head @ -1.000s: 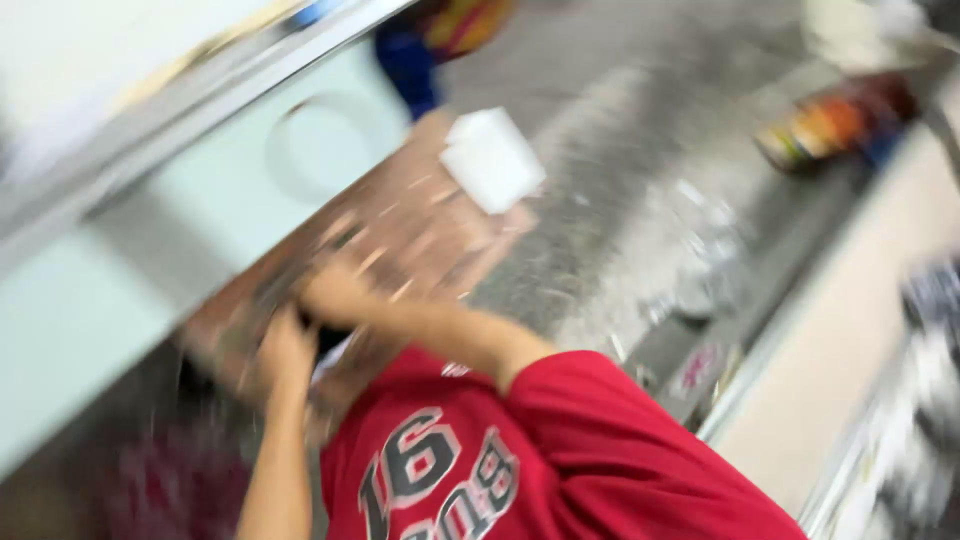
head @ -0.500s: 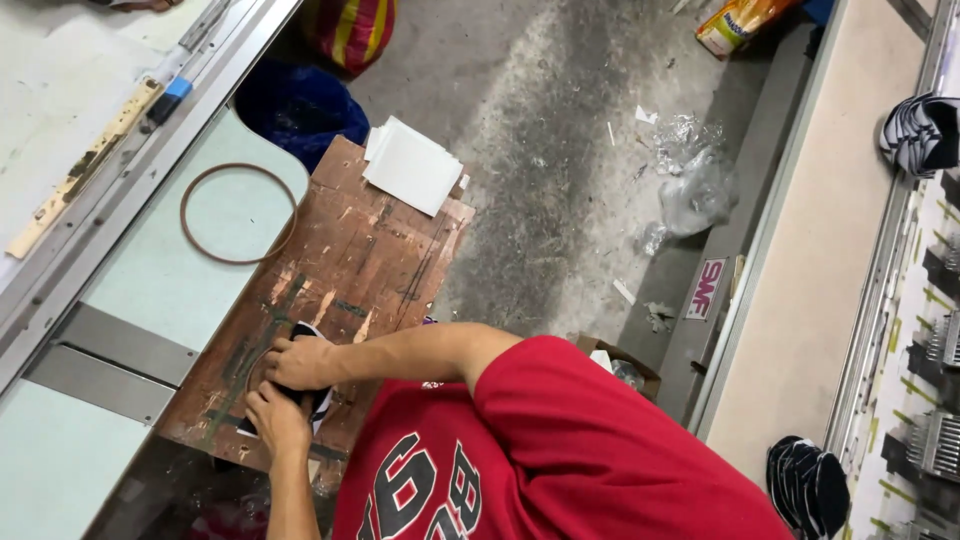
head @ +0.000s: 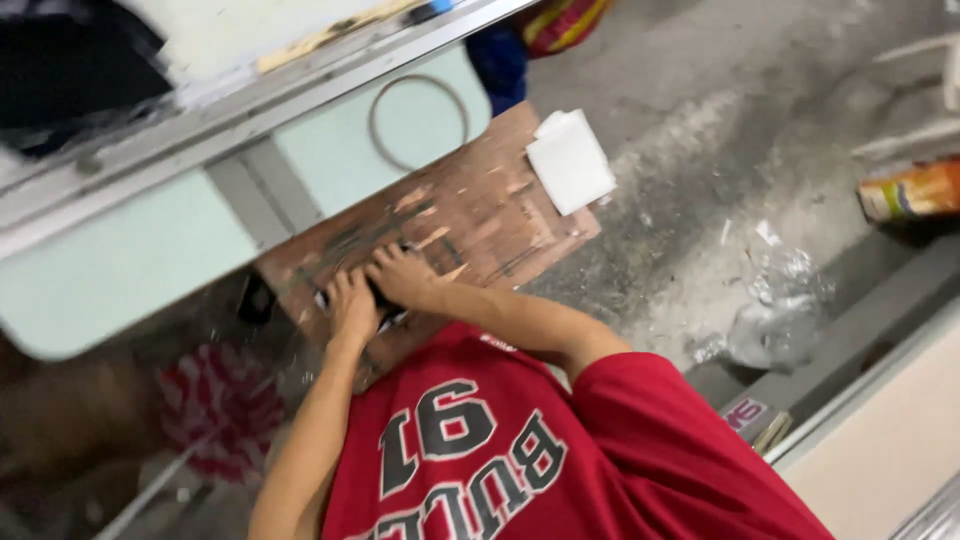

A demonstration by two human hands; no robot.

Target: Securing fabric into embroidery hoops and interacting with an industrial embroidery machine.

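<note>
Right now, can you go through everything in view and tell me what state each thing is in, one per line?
left hand: flat on the dark piece
right hand: pressing the same piece
dark piece: lying on the board, mostly covered by both hands
wooden board: flat, worn and scratched
white paper stack: lying at the board's far corner
ring: flat on the pale green table
clear plastic bag: crumpled on the floor

Under my fingers lies a small dark piece [head: 385,300], flat on the worn brown board [head: 470,215], just left of the frame's centre. Most of it is covered; only black edges with a bit of white show at its lower side. The board is scratched, paint flaked, tilted across the middle of the frame.
</note>
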